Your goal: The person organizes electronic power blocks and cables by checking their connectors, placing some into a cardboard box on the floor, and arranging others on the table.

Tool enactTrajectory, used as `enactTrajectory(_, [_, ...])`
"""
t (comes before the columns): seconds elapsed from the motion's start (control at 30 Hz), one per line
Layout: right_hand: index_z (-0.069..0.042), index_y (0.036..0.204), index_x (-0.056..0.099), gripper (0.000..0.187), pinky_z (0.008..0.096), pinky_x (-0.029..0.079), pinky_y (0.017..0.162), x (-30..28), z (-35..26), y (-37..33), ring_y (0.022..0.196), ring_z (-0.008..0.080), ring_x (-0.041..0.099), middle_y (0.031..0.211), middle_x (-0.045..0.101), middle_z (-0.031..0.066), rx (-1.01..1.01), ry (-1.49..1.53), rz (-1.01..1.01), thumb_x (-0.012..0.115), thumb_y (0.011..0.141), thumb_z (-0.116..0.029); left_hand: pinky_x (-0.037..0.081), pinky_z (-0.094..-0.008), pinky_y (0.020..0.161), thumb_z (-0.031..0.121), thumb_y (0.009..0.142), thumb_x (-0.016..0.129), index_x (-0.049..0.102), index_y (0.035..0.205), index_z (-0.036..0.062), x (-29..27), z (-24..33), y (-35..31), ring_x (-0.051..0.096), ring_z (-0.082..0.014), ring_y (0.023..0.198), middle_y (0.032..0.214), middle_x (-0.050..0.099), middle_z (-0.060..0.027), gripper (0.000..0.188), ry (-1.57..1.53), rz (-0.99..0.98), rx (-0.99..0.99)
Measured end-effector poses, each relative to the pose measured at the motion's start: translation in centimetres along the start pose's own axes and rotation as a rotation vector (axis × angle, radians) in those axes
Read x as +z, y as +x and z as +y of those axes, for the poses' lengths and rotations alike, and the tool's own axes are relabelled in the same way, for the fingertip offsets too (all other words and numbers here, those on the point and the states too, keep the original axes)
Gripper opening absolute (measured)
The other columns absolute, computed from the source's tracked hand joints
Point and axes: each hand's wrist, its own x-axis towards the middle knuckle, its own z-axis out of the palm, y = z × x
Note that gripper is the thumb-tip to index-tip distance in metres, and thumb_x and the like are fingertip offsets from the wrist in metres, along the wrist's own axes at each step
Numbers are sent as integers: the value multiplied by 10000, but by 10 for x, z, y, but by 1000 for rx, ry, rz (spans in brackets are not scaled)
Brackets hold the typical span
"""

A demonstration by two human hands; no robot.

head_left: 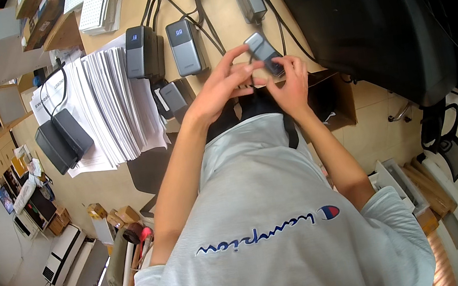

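Right hand [292,87]: pinching 1 grey device [262,49] | left hand [222,88]: loosely curled beside it, grip unclear | I'd brace it steady

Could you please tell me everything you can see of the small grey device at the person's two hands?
The small grey device is a slim block with rounded corners, paler at its far end and darker toward the near one; its casing looks smooth. It slants, far end leftward, near the front edge of the table. The right hand grips its near end; the left hand is close beside it, though blur hides any contact.
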Motion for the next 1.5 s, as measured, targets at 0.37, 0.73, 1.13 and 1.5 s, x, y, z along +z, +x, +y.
enactTrajectory(0.37, [39,1026,671,327,351,525,839,-29,-7,-14,872,211,696,892,728,128,206,199,-819,520,1026,-251,511,-331,961,214,1018,581,372,1496,-2,-15,8,31,639,-258,1207,1369,611,-223,564,-359,70,131])
enactTrajectory(0.73, [-43,926,537,406,257,363,543,-93,-64,56,520,108,394,561,382,-7,545,1391,-312,333,1132,-328,479,-305,944,112,913,692,572,1335,71,-13,-115,-13,575,-175,1081,1246,623,-84,441,553,66,150])
enactTrajectory(1.13, [8,1337,516,427,316,440,846,-132,-53,128,954,210,561,983,603,100,142,1472,-326,418,1090,-326,353,-275,586,357,1089,449,500,782,106,32,-25,-27,360,-92,591,667,454,40,399,66,-231,114])
enactTrajectory(1.5, [-6,1466,432,627,352,412,1079,-68,-68,16,1258,232,549,1348,584,139,449,1165,-979,649,985,-347,268,-207,506,303,1059,507,524,975,127,43,62,6,299,-44,570,703,392,61,196,-709,-154,241])
